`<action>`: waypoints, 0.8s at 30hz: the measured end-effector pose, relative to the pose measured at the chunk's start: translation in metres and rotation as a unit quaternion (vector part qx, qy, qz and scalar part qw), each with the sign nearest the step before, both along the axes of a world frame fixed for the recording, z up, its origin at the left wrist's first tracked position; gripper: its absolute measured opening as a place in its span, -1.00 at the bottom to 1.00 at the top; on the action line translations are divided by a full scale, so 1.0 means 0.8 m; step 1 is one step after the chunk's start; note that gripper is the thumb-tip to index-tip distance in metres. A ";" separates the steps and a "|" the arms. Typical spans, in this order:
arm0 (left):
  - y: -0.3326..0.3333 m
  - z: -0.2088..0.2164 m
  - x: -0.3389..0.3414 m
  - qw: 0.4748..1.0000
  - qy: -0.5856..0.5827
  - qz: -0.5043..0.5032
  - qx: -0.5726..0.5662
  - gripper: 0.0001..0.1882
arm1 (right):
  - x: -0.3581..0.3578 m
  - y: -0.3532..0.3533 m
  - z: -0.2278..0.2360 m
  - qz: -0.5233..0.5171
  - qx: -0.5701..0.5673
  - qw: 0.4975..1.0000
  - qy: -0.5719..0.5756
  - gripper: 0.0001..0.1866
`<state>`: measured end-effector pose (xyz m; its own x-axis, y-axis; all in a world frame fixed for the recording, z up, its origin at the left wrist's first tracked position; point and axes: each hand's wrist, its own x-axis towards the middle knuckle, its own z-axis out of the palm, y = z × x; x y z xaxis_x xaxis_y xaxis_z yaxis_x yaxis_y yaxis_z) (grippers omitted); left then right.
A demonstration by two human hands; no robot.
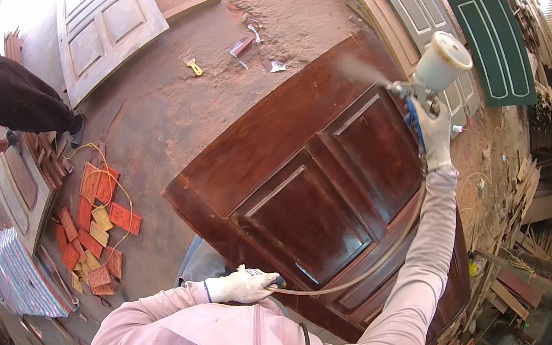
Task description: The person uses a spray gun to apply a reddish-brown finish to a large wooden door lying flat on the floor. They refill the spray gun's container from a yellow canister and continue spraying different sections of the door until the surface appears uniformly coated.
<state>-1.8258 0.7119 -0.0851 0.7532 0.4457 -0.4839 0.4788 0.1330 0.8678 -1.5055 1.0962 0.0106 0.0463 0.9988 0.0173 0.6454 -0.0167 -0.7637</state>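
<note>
My right hand (432, 128), in a white and blue work glove, is wrapped round a spray gun (416, 92) with a whitish cup (444, 60) on top. A pale mist leaves its nozzle toward the left, over the far end of a dark red-brown panelled wooden door (307, 206). That door lies in front of me, its surface glossy in places. Close to my body, my gloved left hand (241, 285) is closed round the hose (345, 283), which runs across the door up toward the gun. The gun does not touch the door.
Another person (15, 105) bends over at the left, beside a panelled door and red and yellow wooden pieces (98, 217). A pale door (103, 14) leans farther back. A yellow-handled scraper (194, 67) lies on the floor. A green door (491, 44) and scrap wood (523, 259) line the right.
</note>
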 end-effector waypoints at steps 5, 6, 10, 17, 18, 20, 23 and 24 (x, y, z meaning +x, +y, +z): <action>0.013 0.000 -0.009 0.998 -0.029 0.028 -0.054 -0.67 | -0.019 0.053 0.005 -0.088 0.068 0.994 0.011 -0.73; 0.024 0.015 -0.012 0.998 -0.025 0.041 -0.049 -0.69 | -0.024 0.057 0.007 -0.083 0.054 0.993 0.070 -0.73; 0.026 0.005 -0.014 0.998 -0.026 0.015 -0.062 -0.64 | -0.027 0.093 -0.002 -0.034 0.014 0.994 0.105 -0.69; 0.038 0.014 -0.017 0.997 -0.014 0.043 -0.062 -0.63 | -0.042 0.137 -0.011 -0.143 0.120 0.982 0.006 -0.76; 0.039 0.019 -0.018 0.997 -0.015 0.045 -0.055 -0.65 | -0.046 0.128 -0.003 -0.130 0.102 0.982 0.087 -0.77; 0.038 0.027 -0.018 0.998 -0.016 0.047 -0.042 -0.69 | -0.048 0.110 -0.004 -0.108 0.081 0.968 0.210 -0.82; 0.024 0.022 -0.014 0.997 -0.052 0.047 -0.017 -0.69 | 0.000 0.080 -0.019 -0.192 0.059 0.946 0.255 -0.82; 0.023 0.020 -0.012 0.999 -0.040 0.029 -0.018 -0.69 | 0.015 0.064 -0.023 -0.207 0.072 0.947 0.236 -0.79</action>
